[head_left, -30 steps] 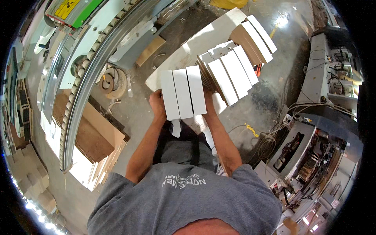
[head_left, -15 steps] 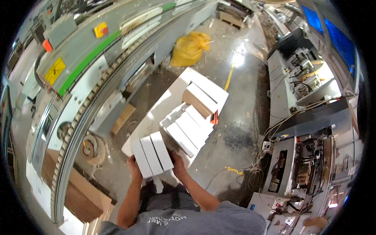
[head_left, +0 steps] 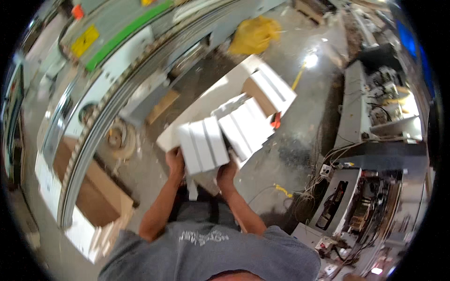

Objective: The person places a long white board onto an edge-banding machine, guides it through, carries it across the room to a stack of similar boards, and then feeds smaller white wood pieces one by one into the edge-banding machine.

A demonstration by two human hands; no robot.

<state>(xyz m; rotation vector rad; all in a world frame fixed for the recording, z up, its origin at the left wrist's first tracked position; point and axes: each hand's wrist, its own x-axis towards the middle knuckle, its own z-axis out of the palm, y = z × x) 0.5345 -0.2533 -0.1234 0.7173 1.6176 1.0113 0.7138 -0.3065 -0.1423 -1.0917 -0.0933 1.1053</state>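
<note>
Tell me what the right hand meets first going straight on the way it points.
The right hand would first meet the held white stack, right at its near right corner, where they appear to touch. Past that, likely the pale tabletop, though depth is unclear from above.

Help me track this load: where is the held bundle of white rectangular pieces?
In the head view, the bundle of white rectangular pieces is just left of centre, between left hand and right hand, with another stack of white pieces to its right.
</note>
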